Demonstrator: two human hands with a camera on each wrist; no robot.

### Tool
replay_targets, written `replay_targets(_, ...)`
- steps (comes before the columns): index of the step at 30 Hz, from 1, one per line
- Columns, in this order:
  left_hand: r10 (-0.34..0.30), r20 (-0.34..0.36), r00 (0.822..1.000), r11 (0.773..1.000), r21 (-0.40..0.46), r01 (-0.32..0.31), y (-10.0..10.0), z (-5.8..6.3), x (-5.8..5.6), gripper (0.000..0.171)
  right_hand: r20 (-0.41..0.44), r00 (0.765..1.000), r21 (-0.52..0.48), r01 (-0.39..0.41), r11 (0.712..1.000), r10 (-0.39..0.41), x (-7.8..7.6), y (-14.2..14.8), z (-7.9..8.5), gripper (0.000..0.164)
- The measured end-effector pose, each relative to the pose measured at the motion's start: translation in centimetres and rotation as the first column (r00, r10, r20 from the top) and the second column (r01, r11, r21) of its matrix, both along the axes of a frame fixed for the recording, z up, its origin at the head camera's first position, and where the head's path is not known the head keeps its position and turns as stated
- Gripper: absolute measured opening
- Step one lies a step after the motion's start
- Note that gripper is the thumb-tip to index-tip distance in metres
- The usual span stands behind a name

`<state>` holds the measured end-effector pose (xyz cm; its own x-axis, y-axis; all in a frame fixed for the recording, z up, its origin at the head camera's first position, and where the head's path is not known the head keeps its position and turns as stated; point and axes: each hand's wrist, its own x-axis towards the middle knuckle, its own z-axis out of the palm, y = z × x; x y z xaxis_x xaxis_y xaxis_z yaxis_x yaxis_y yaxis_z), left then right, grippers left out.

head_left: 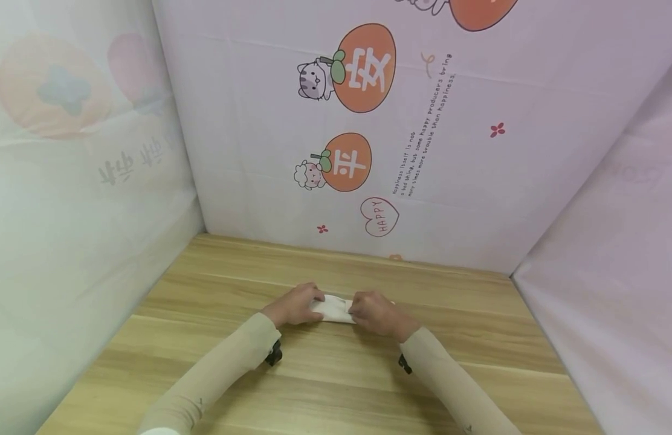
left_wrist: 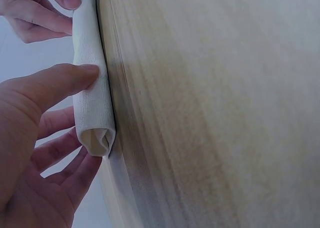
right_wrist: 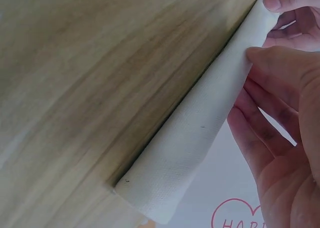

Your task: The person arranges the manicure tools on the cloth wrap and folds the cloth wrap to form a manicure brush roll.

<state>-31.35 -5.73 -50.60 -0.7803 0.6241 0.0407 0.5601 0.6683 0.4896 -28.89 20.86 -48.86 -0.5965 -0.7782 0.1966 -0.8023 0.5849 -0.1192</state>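
Observation:
A white knit cloth (head_left: 333,309), rolled into a flat tube, lies lengthwise across the wooden table. My left hand (head_left: 297,304) grips its left end, with the thumb on the near side and the fingers round the far side. In the left wrist view the cloth (left_wrist: 92,105) shows an open, hollow end beside the left fingers. My right hand (head_left: 376,313) pinches the cloth farther right. From the right wrist view, a long stretch of cloth (right_wrist: 180,138) runs out past the right thumb, with small dark specks on it. What kind of cloth article it is, I cannot tell.
The wooden table (head_left: 336,374) reaches a printed white fabric wall (head_left: 249,121) behind the hands. Plain white fabric hangs on the left (head_left: 96,229) and right (head_left: 602,241). Both wrists carry small black devices.

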Motion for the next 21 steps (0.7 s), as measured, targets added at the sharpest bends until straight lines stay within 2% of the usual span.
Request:
replay_targets(12, -0.021, -0.028, 0.999, 1.0, 0.007, 0.022, -0.1, 0.0, 0.1, 0.04, 0.021, 0.999, -0.021, 0.025, 0.999, -0.025, 0.2, 0.2, 0.0, 0.012)
replay_targets(15, -0.023, -0.038, 0.999, 1.0, -0.011, 0.022, -0.3, 0.0, 0.1, 0.042, 0.062, 0.997, -0.05, 0.053, 0.997, -0.05, 0.0, 0.3, -0.1, 0.013)
replay_targets(17, -0.024, -0.043, 0.999, 1.0, -0.021, 0.023, -0.6, 0.2, 0.1, 0.044, 0.117, 0.989, -0.069, 0.1, 0.993, -0.091, 0.0, 0.3, 0.2, 0.015)
replay_targets(21, -0.017, -0.031, 0.999, 0.999, -0.033, 0.016, -1.1, 1.4, 0.7, 0.048, 0.183, 0.97, -0.051, 0.172, 0.984, -0.161, 0.4, 1.0, 1.8, 0.023)
